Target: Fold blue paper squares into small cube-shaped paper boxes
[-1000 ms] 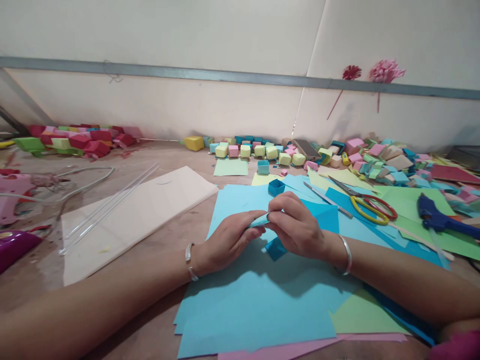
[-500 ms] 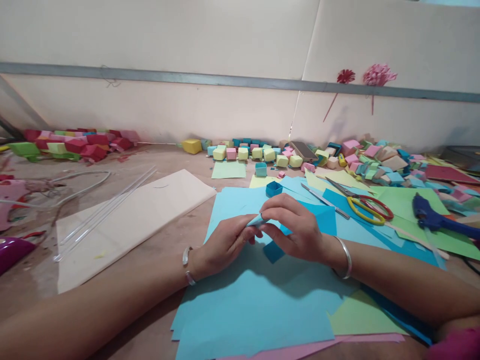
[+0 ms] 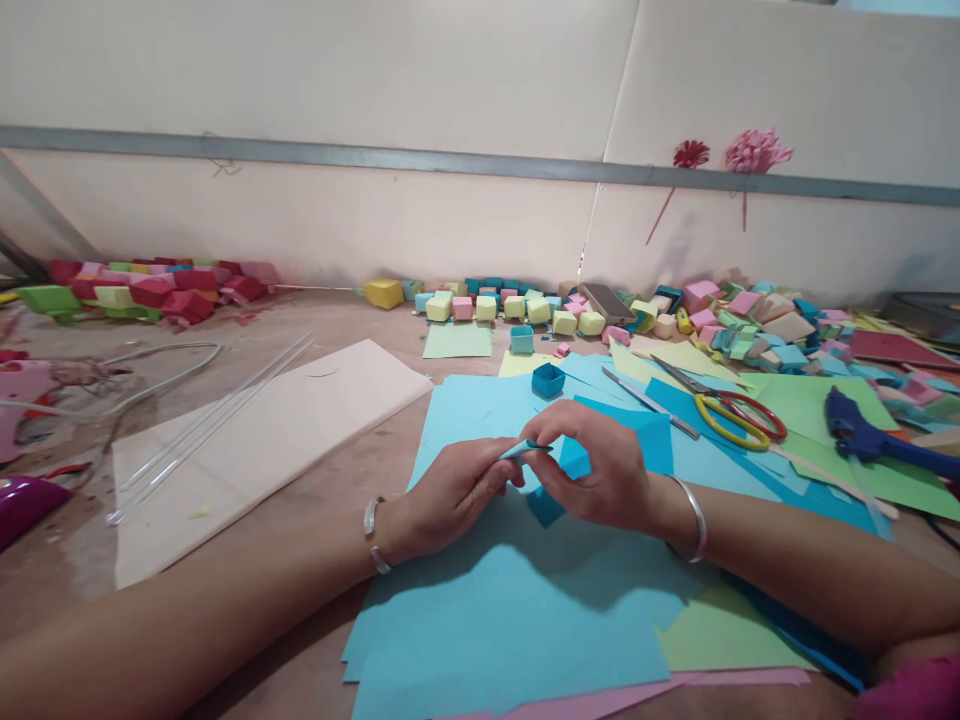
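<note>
Lower now than a moment ago, the right hand (image 3: 600, 465) has curled its fingers down over the small blue paper strip (image 3: 525, 449), pinching it against the left hand (image 3: 450, 495), whose fingertips grip the other end. Both hands hover just above the light blue sheets (image 3: 510, 610) on the surface (image 3: 330, 480). Scissors (image 3: 724, 410) and a glue gun (image 3: 870, 435) lie to the right.

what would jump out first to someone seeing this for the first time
At centre, the left hand and right hand pinch a small folded blue paper piece over a spread of light blue paper sheets. To the right lie yellow-and-red scissors and a blue glue gun. Along the far wall runs a row of small coloured paper boxes.
</note>
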`<control>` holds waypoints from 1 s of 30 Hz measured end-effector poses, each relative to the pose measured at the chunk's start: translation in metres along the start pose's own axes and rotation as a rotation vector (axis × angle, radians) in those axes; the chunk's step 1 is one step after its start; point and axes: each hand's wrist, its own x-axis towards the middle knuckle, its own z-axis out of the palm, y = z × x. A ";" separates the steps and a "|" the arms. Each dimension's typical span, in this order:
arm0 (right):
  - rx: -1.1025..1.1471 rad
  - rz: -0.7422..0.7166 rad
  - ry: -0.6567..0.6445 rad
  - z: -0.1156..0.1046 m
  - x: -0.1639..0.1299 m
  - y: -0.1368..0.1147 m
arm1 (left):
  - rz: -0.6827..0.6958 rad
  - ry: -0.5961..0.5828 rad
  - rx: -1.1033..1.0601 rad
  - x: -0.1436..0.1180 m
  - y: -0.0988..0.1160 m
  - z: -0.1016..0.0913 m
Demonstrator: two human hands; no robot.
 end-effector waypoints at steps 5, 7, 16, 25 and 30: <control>-0.021 -0.006 -0.006 0.003 -0.001 -0.001 | -0.013 -0.023 0.022 -0.001 -0.001 0.001; -0.007 -0.041 -0.023 0.002 0.001 -0.002 | -0.012 -0.038 0.022 -0.002 -0.002 0.002; 0.106 0.011 -0.106 -0.003 0.007 -0.010 | 0.012 -0.064 0.114 -0.004 -0.004 0.005; -0.329 0.025 -0.131 -0.001 0.003 0.019 | -0.271 0.069 0.205 0.006 -0.003 -0.002; -0.102 0.426 -0.011 -0.004 0.004 0.032 | -0.470 0.392 -0.113 0.012 -0.003 -0.009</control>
